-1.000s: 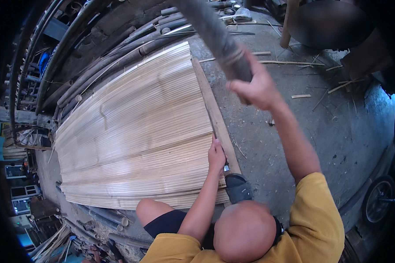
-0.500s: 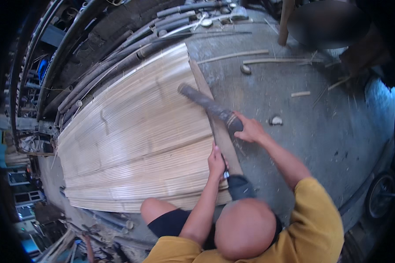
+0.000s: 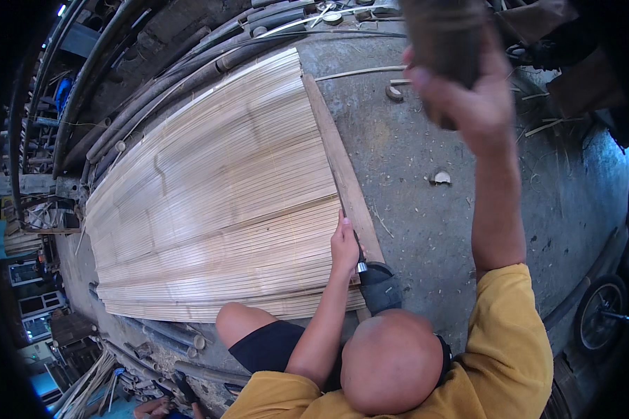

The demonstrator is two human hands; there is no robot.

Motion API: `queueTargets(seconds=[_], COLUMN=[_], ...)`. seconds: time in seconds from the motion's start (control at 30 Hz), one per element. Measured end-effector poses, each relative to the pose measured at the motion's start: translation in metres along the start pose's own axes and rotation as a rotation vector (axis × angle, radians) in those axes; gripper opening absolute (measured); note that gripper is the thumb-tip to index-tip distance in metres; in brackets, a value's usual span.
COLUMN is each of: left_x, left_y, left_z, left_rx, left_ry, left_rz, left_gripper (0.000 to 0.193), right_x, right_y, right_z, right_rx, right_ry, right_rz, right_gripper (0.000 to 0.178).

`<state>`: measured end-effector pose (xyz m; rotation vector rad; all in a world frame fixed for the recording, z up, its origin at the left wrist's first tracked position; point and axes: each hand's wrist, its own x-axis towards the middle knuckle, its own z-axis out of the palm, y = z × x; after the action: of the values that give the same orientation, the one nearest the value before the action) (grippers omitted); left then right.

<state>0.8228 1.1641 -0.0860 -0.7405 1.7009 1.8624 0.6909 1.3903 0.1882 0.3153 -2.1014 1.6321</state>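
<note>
My left hand (image 3: 344, 246) is closed on a long, thin knife with a dark blade and a shiny metal collar (image 3: 361, 267). The knife lies along the right edge of a wide sheet of pale bamboo slats (image 3: 217, 188). Under that edge runs a flat wooden board (image 3: 339, 157). Raised high at the upper right, my right hand (image 3: 483, 105) grips a thick, dark bamboo club (image 3: 446, 49). Both the hand and the club are blurred by motion, and the club's upper end goes out of the picture. My fingers partly hide the knife.
Dark bamboo poles (image 3: 168, 91) lie along the sheet's far left side. Offcuts and a broken pale piece (image 3: 440, 179) are scattered on the concrete floor (image 3: 426, 230). A wheel (image 3: 601, 312) stands at the right. At the lower left another person's arm (image 3: 154, 407) shows.
My right hand has swung the club up and away from the slat sheet's edge, toward the upper right. My left hand has stayed at the edge with the knife.
</note>
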Motion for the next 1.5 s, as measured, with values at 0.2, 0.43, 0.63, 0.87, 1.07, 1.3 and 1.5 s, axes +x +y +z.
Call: queueTargets(seconds=[0.2,0.43,0.63,0.87,1.07,1.3,1.5], left_x=[0.004,0.013,-0.016,-0.063,-0.073,-0.083,-0.090], left_y=[-0.017,-0.021,0.009,0.048,0.095,0.117,0.106], left_z=[-0.007,-0.012,0.009,-0.023,-0.089,-0.131,-0.137], left_rx=[-0.005,0.006,-0.122,-0.266,-0.175,-0.211,-0.379], left_ry=[-0.017,-0.023,-0.017,-0.120,-0.052,-0.017,-0.161], left_rz=[0.014,0.047,-0.055,-0.138,-0.044,0.032,-0.009], left_gripper=[0.058,0.058,0.052,0.044,0.037,0.038,0.040], right_x=[-0.074,-0.184,-0.187,-0.241,-0.217,-0.127,-0.077], right_y=[0.090,0.166,0.166,0.208,0.242,0.217,0.301], right_z=[0.026,0.065,0.065,0.027,0.128,0.280,0.275], right_rx=[0.080,-0.383,-0.263,-0.521,-0.846,-0.552,0.099], right_ry=[0.300,-0.488,-0.149,-0.129,-0.202,-0.520,-0.199], right_rz=[-0.288,0.675,0.573,0.875,0.439,0.888,1.094], right_gripper=[0.064,0.097,0.098,0.097,0.090,0.091,0.057])
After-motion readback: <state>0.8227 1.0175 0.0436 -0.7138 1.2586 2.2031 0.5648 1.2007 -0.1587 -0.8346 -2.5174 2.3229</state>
